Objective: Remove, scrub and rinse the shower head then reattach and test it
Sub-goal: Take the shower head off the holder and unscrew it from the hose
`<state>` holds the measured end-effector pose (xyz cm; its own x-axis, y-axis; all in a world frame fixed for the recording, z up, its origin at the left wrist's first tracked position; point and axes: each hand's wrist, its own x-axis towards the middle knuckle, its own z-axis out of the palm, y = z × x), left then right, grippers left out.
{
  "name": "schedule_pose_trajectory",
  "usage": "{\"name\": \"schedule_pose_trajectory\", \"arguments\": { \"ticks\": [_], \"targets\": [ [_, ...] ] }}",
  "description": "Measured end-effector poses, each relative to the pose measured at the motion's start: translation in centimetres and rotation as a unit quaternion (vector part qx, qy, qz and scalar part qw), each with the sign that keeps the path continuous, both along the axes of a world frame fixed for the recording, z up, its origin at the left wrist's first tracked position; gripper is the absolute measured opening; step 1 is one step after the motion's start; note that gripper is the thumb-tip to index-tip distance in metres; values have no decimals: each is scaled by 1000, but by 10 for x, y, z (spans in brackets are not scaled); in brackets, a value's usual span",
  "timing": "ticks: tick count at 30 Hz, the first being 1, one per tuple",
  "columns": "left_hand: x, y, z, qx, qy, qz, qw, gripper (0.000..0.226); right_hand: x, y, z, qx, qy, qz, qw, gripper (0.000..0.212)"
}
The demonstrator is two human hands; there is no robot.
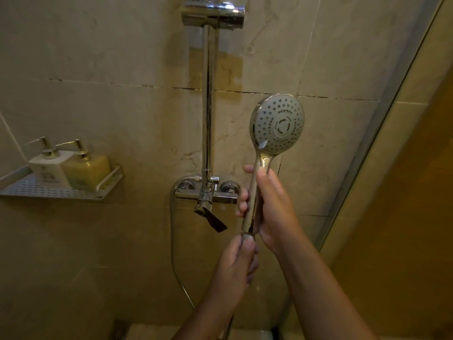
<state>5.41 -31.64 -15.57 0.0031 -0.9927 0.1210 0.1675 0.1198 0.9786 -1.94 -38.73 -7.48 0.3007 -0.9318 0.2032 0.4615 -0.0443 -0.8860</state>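
The chrome shower head [278, 123] stands upright in front of the tiled wall, its grey nozzle face turned toward me. My right hand [272, 207] is wrapped around its handle. Just below, my left hand [239, 263] pinches the hose nut [248, 236] at the handle's lower end. The metal hose [172, 241] loops down from the mixer valve [208, 196] and passes behind my left forearm. The wall holder [213, 13] on the riser rail [208, 106] has nothing in it.
A perforated metal shelf [61, 190] on the left wall carries a white pump bottle [50, 168] and a yellow one [87, 170]. The mixer's lever [212, 218] points down and right. A glass partition edge [382, 133] runs along the right.
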Motion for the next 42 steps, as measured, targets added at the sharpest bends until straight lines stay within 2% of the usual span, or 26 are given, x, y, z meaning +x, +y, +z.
{"name": "schedule_pose_trajectory", "arguments": {
  "ticks": [4,7,16,20,22,23,26,30,37,42],
  "targets": [
    [-2,1,-1,2,6,-17,1000,48,-2,2,-2,-32,0,47,998,34],
    [-2,2,-2,7,11,-22,1000,50,-5,3,-4,-42,0,73,996,29],
    [-3,5,-2,1,-7,-49,999,49,-16,-14,7,-76,64,-45,994,13],
    [6,-3,2,-18,-20,-32,999,38,-23,-16,6,-61,93,-73,991,6],
    [12,-10,5,-30,-47,-25,998,17,-26,-15,4,-50,105,-88,989,9],
    [15,-14,8,-35,-68,-25,997,16,-28,-15,3,-51,111,-95,988,8],
    [21,-26,21,-48,-147,-19,988,36,-36,-16,-1,-58,114,-95,987,7],
    [20,-37,48,-64,-209,-2,976,40,-44,-15,-9,-55,86,-67,992,12],
    [15,-55,80,-109,-306,-28,945,54,-72,-26,9,-110,112,-129,979,11],
    [4,-68,102,-121,-331,-23,936,59,-80,-28,7,-82,119,-50,988,17]
  ]
}}
